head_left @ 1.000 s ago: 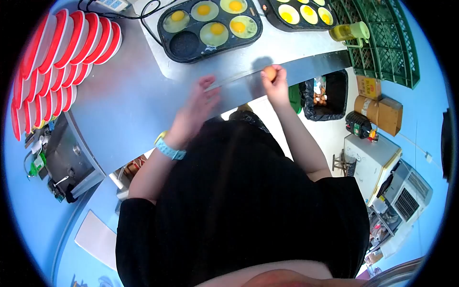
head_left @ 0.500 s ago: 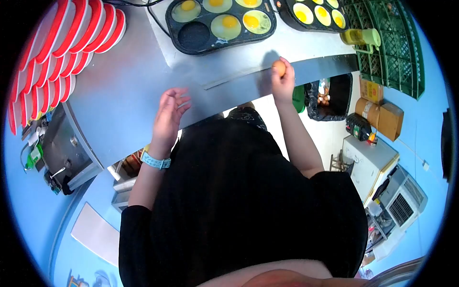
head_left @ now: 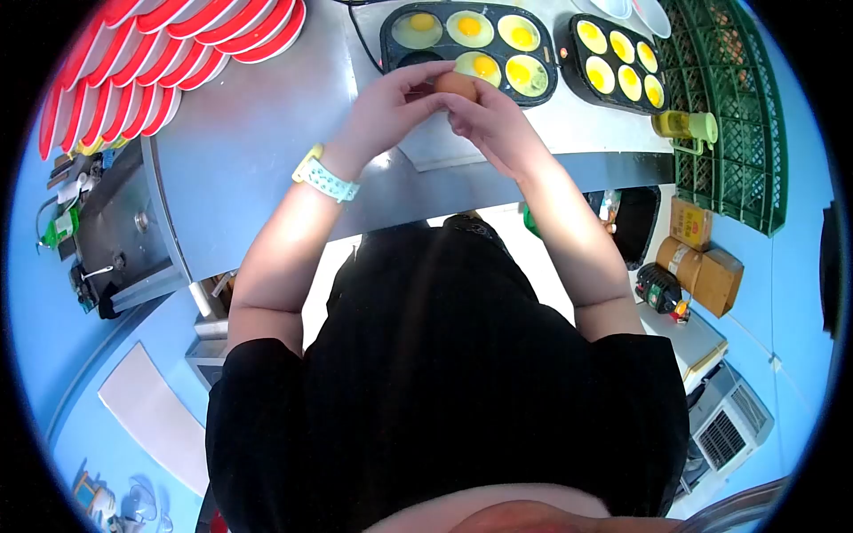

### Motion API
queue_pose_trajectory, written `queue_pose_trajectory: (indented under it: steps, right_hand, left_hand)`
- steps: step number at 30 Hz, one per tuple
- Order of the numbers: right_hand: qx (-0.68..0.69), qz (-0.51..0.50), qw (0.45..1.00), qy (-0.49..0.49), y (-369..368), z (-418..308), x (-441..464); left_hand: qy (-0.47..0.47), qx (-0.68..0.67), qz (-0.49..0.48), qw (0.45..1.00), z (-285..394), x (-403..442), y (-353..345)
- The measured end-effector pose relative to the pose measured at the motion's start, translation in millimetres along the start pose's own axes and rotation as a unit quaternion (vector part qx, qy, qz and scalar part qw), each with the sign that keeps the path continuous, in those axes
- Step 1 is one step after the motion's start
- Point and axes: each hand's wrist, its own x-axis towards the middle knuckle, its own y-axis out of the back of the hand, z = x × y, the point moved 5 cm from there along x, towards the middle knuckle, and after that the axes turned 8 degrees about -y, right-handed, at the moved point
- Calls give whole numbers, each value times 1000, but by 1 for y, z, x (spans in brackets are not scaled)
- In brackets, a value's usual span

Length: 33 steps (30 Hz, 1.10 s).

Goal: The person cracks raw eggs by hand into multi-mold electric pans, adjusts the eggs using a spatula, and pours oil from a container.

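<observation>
A brown egg [head_left: 457, 86] is held between both hands, at the near edge of a black six-cup pan [head_left: 547, 84]. My left hand [head_left: 391, 108], with a watch on a pale blue strap [head_left: 329, 180] at the wrist, has its fingers on the egg's left side. My right hand [head_left: 498, 126] grips the egg from the right. Five cups of this pan hold eggs with yellow yolks; the front left cup [head_left: 422, 59] is dark and partly hidden by my left hand. To the right, a second black pan [head_left: 613, 69] has an egg in each cup.
Red-rimmed white containers [head_left: 200, 35] are stacked at the left of the metal counter [head_left: 240, 160]. At the right are a yellow-green oil bottle [head_left: 684, 125] and green crates [head_left: 729, 115]. Below the counter edge stands a black-lined bin [head_left: 638, 226]; a sink [head_left: 124, 222] is at the left.
Both hands have come together at the front of the left pan, bringing the egg with them. My left hand has gone from apart and empty to touching the egg. The view has shifted.
</observation>
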Motion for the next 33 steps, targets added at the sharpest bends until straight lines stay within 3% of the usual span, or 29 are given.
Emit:
queue_pose_trajectory:
  steps: [7, 11, 23, 25, 33]
  right_hand:
    - [-243, 53, 966, 63, 5, -10, 37]
    - [-236, 49, 969, 50, 14, -6, 57]
    - [-385, 94, 915, 72, 22, -16, 88]
    - [-442, 95, 876, 166, 19, -22, 90]
    - [-459, 83, 875, 134, 19, -29, 91]
  left_hand:
    - [11, 67, 5, 998, -20, 14, 27]
    - [-6, 109, 10, 994, -29, 24, 34]
    - [-10, 134, 47, 990, -52, 47, 44]
    - [-3, 136, 43, 990, -56, 49, 46]
    - [-12, 170, 31, 985, -56, 53, 51]
